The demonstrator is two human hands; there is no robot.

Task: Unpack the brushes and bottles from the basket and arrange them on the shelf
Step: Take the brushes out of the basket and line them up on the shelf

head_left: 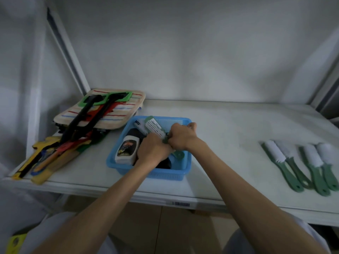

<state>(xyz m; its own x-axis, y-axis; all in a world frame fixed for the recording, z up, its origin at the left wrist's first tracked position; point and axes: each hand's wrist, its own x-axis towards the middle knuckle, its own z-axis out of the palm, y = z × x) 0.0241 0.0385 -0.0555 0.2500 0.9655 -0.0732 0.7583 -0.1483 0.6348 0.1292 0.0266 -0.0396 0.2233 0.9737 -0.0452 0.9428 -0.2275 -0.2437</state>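
Basket (128, 172): blue plastic, rectangular, with perforated walls; it stands on the white shelf (229, 136), near the front edge and left of centre.
Bottle (126, 149): white with a black-and-orange label, lying on its side in the left part of the basket, cap end toward the viewer.
Brush in basket (154, 126): a green-handled brush with white bristles and a printed label on it, lying aslant across the back of the basket; a second green piece with a round end (178, 154) shows just below the hands.
Dark items: black shapes lie under the bottle and hands; what they are cannot be told.
Left hand (153, 150): inside the basket, palm down, fingers curled under and hidden, so what they grip cannot be told.
Right hand (181, 137): over the basket's right half, touching the left hand, fingers bent and closed around the green brush handle.
Brushes on shelf (302, 164): four matching brushes, green handles and white bristle heads, laid side by side at the right, heads away from the viewer, well apart from the basket.
Striped mat (113, 114): beige with red and blue lines, at the shelf's back left, beside the basket.
Long tools (80, 125): black, red, green and yellow handled pieces piled over the mat, reaching the front left corner.
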